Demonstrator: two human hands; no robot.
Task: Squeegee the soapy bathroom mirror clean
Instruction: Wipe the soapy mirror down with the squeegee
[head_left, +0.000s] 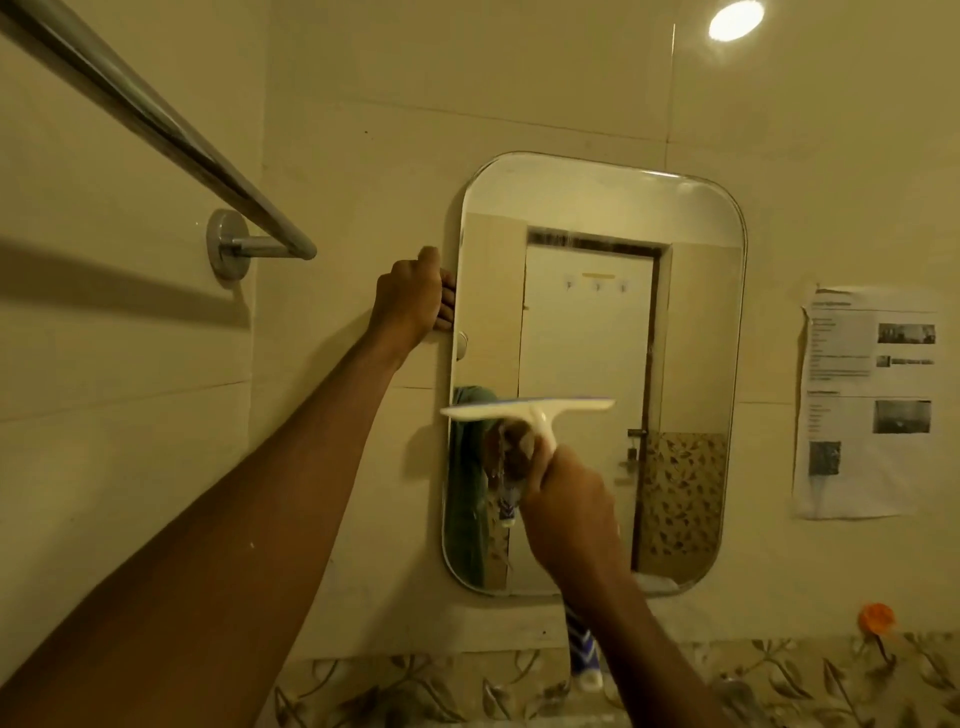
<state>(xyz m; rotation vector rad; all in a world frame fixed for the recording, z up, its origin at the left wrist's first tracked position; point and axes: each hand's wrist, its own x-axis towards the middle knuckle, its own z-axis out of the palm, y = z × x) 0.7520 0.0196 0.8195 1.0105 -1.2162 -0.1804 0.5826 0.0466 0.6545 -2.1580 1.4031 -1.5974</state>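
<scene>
The printed sheet (867, 400) on the wall is too blurred to read.

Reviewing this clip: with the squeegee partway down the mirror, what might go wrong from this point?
1. The white plastic squeegee overhangs the left edge of the rounded wall mirror, so this stroke may drag water onto the tile.
2. The blade covers only the left part of the glass; the right part may keep streaks unless further strokes overlap.
3. The left hand grips the mirror's edge and may leave fingermarks on the glass.

Reaching up with both arms, left hand (413, 299) curling its fingers, right hand (566, 506) squeezing tight.
</scene>
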